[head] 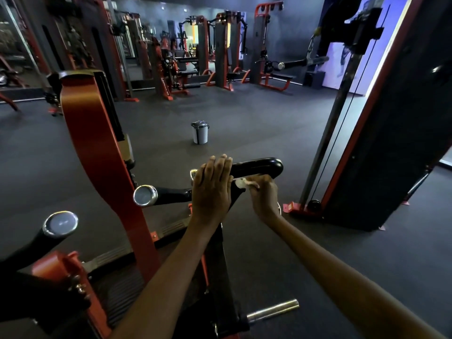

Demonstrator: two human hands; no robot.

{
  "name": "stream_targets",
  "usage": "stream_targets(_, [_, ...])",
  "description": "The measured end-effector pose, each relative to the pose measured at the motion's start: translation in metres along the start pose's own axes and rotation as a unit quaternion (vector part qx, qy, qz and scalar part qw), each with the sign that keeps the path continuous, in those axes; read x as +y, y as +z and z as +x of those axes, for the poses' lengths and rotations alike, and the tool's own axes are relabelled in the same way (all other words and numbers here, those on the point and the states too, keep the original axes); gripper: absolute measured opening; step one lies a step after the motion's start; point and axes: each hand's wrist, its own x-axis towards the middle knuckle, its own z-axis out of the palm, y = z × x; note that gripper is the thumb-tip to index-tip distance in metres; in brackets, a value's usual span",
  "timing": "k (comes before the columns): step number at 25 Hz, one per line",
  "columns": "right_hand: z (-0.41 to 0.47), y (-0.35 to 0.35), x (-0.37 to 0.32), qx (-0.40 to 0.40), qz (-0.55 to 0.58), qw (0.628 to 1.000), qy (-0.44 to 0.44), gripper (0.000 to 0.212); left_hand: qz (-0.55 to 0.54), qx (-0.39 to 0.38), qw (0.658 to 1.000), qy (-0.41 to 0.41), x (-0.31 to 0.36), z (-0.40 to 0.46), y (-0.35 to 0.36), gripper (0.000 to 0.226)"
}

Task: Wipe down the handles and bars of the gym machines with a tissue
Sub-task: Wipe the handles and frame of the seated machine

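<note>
**On the gym floor: black padded handle getting the tissue treatment**

In the middle of the frame, low down, there's an orange-and-black machine [97,152] with a curved orange upright, and it takes up most of the left side. Off to the right stands a tall cable tower [381,133], dark with an orange edge. The floor [269,123] is dark rubber matting, and a small lidded grey bin [200,132] sits out on it, well apart from everything.

The thing being wiped is the black handle [256,166], a thick glossy bar with a rounded end. Its long axis runs roughly side to side, and the rounded tip points right, slightly away from the camera. Two more black bars with chrome end caps [144,195] stick out on the left, caps facing the camera.

The left hand [211,189] lies flat on the inner part of the handle, fingers straight and together, pressing down without gripping anything. The right hand [263,194] is just beside it, fingers curled, pinching a small crumpled white tissue [241,183] right up against the underside of the handle. The tissue is mostly hidden in the fingers, so only a bit pokes out.
</note>
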Motion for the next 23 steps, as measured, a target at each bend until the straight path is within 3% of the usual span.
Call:
stream_targets(1, [0.0, 0.001, 0.015, -0.025, -0.106, 0.988, -0.105, 0.019, -0.002, -0.006, 1.0, -0.001, 0.001, -0.001, 0.0, 0.042])
stream_targets(3, [0.013, 0.001, 0.05, 0.01, -0.294, 0.909, -0.297, 0.029, -0.003, -0.015, 1.0, 0.001, 0.002, -0.003, 0.0, 0.042])
stream_targets(5, [0.025, -0.003, 0.063, 0.018, -0.415, 0.845, -0.337, 0.021, -0.011, -0.033, 0.999, -0.006, 0.0, -0.003, 0.001, 0.042])
stream_targets(6, [0.025, 0.003, 0.06, 0.005, -0.427, 0.852, -0.302, 0.017, -0.011, -0.033, 0.999, -0.007, 0.0, -0.004, 0.001, 0.042])
stream_targets(7, [0.022, 0.012, 0.046, -0.055, -0.403, 0.884, -0.232, 0.017, -0.008, -0.035, 0.999, -0.007, -0.001, -0.004, 0.001, 0.042])
stream_targets(9, [0.018, 0.038, 0.017, -0.119, -0.26, 0.951, -0.114, 0.018, -0.006, -0.039, 0.999, -0.009, -0.001, -0.004, 0.001, 0.042])
stream_targets(11, [0.028, 0.041, 0.0, -0.157, -0.186, 0.968, -0.068, 0.018, -0.003, -0.041, 0.999, -0.009, 0.0, -0.003, 0.0, 0.043])
stream_targets(12, [0.036, 0.036, 0.003, -0.211, -0.235, 0.941, -0.12, 0.022, -0.004, -0.044, 0.999, -0.01, -0.001, -0.004, 0.0, 0.043])
stream_targets(14, [0.048, 0.022, 0.018, -0.158, -0.414, 0.842, -0.308, 0.027, -0.006, -0.043, 0.999, -0.016, 0.0, -0.006, 0.002, 0.043])
stream_targets(16, [0.048, 0.007, 0.035, -0.035, -0.559, 0.755, -0.342, 0.021, -0.005, -0.04, 0.999, -0.023, 0.001, -0.006, 0.005, 0.043])
stream_targets(17, [0.042, 0.009, 0.036, -0.026, -0.584, 0.743, -0.327, 0.015, -0.007, -0.039, 0.999, -0.024, 0.001, -0.007, 0.006, 0.042])
stream_targets(18, [0.031, 0.013, 0.033, -0.049, -0.543, 0.799, -0.254, 0.014, -0.005, -0.039, 0.999, -0.023, 0.0, -0.008, 0.008, 0.042])
stream_targets(20, [0.018, 0.04, 0.028, -0.066, -0.316, 0.934, -0.153, 0.019, -0.007, -0.035, 0.999, -0.024, 0.001, -0.007, 0.007, 0.041])
stream_targets(21, [0.016, 0.048, 0.026, -0.046, -0.218, 0.967, -0.125, 0.024, -0.012, -0.035, 0.999, -0.026, 0.001, -0.007, 0.007, 0.041])
stream_targets(23, [0.004, 0.052, 0.041, 0.002, -0.157, 0.976, -0.151, 0.033, -0.021, -0.04, 0.999, -0.03, 0.001, -0.008, 0.005, 0.041])
